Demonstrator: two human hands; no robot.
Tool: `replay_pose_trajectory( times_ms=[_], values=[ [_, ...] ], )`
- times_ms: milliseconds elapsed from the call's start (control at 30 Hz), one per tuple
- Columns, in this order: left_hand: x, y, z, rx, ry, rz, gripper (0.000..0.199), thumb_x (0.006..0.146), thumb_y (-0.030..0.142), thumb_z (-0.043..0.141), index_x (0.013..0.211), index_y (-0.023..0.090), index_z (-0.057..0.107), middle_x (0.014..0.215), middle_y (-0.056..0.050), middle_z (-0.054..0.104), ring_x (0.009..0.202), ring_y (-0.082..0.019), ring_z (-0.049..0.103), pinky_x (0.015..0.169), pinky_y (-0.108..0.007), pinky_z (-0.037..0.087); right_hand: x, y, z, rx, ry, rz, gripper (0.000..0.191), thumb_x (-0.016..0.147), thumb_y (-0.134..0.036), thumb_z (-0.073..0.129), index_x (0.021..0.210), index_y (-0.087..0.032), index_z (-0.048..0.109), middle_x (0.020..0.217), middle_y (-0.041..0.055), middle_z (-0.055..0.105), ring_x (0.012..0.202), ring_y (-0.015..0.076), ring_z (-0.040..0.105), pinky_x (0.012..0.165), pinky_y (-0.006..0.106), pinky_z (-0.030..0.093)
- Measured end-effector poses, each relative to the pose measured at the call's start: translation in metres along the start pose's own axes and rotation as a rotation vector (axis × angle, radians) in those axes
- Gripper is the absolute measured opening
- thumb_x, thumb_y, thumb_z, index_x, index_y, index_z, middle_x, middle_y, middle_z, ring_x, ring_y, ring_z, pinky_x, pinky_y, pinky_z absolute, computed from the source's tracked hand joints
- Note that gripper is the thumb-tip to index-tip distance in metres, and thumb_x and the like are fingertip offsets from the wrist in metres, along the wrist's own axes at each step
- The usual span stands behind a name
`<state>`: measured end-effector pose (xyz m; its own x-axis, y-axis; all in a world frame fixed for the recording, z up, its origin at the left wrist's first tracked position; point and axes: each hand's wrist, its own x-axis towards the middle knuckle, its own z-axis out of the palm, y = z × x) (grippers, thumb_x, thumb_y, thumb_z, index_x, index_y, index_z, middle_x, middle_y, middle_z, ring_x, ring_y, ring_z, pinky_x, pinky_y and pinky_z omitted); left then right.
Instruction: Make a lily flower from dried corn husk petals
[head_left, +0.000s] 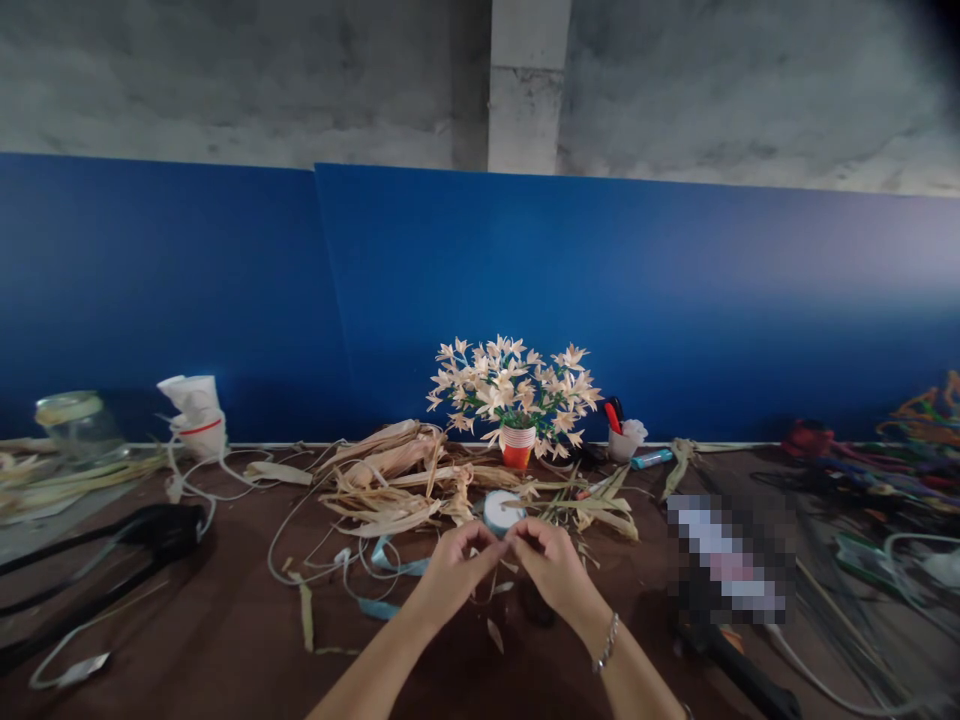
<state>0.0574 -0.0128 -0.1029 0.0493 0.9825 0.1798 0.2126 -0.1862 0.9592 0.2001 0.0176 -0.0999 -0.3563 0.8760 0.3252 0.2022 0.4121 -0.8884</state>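
Both hands meet at the centre of the view, low over the brown table. My left hand has its thumb and fingers pinched together; whatever lies between them is too small to make out. Touching it fingertip to fingertip, my right hand is pinched too, with a bracelet on the wrist. Just behind the fingertips sits a round pale-blue roll. Dried husks are heaped behind and left of the hands. Farther back, a red-and-white cup holds cream-coloured husk flowers.
Left are a glass jar, white cups, a white cable and a black strap-like object. Right are a small white pot, a blurred-out item, a black handle and tangled coloured cords. A blue panel stands behind.
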Motion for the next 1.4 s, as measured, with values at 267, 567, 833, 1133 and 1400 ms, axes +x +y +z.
replay_pose_trajectory(
  times_ms=[267, 567, 833, 1133, 1400],
  values=[
    [0.001, -0.001, -0.001, -0.176, -0.065, -0.12, 0.025, 0.067, 0.039, 0.056, 0.065, 0.015, 0.05, 0.053, 0.006, 0.044, 0.046, -0.007, 0.038, 0.043, -0.018, 0.029, 0.0, 0.002, 0.002, -0.025, 0.046, -0.046, 0.02, 0.075, -0.028, 0.046, 0.064, -0.015, 0.056, 0.057, -0.0006, 0.05, 0.056, 0.0113, 0.044, 0.052, 0.02, 0.035],
    [0.002, -0.004, 0.001, -0.237, -0.126, -0.111, 0.016, 0.064, 0.024, 0.057, 0.058, 0.015, 0.045, 0.05, 0.006, 0.045, 0.046, -0.006, 0.039, 0.046, -0.018, 0.029, -0.004, -0.001, 0.006, -0.049, 0.025, -0.069, 0.019, 0.077, -0.028, 0.046, 0.065, -0.015, 0.054, 0.06, -0.0007, 0.051, 0.058, 0.0113, 0.044, 0.054, 0.02, 0.035],
    [-0.001, -0.003, -0.003, -0.5, -0.199, -0.261, 0.022, 0.063, 0.029, 0.064, 0.069, 0.015, 0.048, 0.058, 0.002, 0.057, 0.035, -0.002, 0.035, 0.037, -0.016, 0.018, -0.002, 0.0, 0.004, 0.046, 0.038, -0.038, 0.021, 0.077, -0.032, 0.047, 0.065, -0.016, 0.053, 0.059, -0.0006, 0.049, 0.055, 0.0106, 0.044, 0.05, 0.019, 0.036],
    [-0.004, 0.005, -0.001, -0.712, -0.186, -0.363, 0.021, 0.064, 0.028, 0.065, 0.075, 0.013, 0.056, 0.067, -0.001, 0.06, 0.059, -0.01, 0.056, 0.052, -0.018, 0.035, -0.001, -0.001, 0.002, 0.072, 0.046, -0.041, 0.021, 0.077, -0.032, 0.048, 0.065, -0.015, 0.053, 0.058, -0.0008, 0.048, 0.055, 0.0102, 0.043, 0.051, 0.019, 0.035],
    [-0.001, -0.002, 0.001, -0.609, -0.125, -0.348, 0.024, 0.062, 0.033, 0.066, 0.064, 0.015, 0.051, 0.052, 0.003, 0.056, 0.045, -0.007, 0.049, 0.048, -0.019, 0.035, -0.002, 0.0, 0.003, 0.007, 0.054, -0.059, 0.023, 0.077, -0.034, 0.046, 0.065, -0.016, 0.053, 0.058, -0.0007, 0.05, 0.055, 0.011, 0.043, 0.051, 0.02, 0.034]
  ],
)
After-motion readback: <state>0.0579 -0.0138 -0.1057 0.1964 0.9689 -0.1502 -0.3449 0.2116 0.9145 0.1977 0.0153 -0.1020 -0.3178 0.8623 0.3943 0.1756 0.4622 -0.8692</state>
